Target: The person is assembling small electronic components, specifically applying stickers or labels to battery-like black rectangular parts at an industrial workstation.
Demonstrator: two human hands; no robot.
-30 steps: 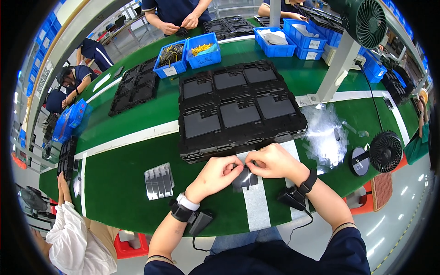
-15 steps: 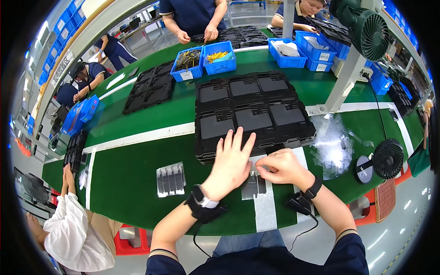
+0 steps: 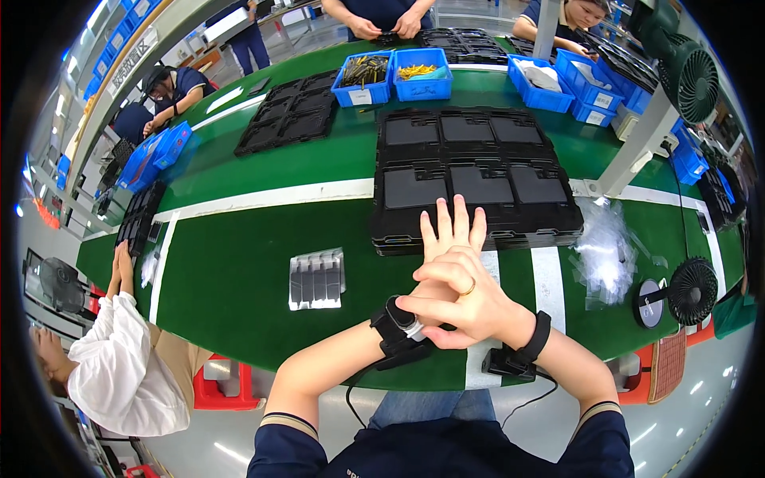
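My left hand [image 3: 451, 229] lies flat with its fingers spread. They point away from me at the front edge of a stack of black moulded trays [image 3: 478, 191]. My right hand [image 3: 466, 303], with a ring on one finger, crosses over the back of the left hand. Its thumb and bent fingers rest by the black band [image 3: 394, 325] on my left wrist. It holds nothing that I can see. A like black band [image 3: 539, 338] sits on my right wrist. Whatever lies on the white stripe [image 3: 546, 275] under the hands is hidden.
A grey ridged tray [image 3: 316, 279] lies on the green belt [image 3: 239, 263] left of my hands. Clear plastic bags [image 3: 606, 251] and a small black fan [image 3: 690, 291] lie right. Blue bins [image 3: 394, 76] and more black trays [image 3: 291, 115] stand farther back. A person in white [image 3: 119, 366] sits left.
My left hand left the small part, opened flat and reached forward. My right hand moved left, over the back of the left hand and its wrist band.
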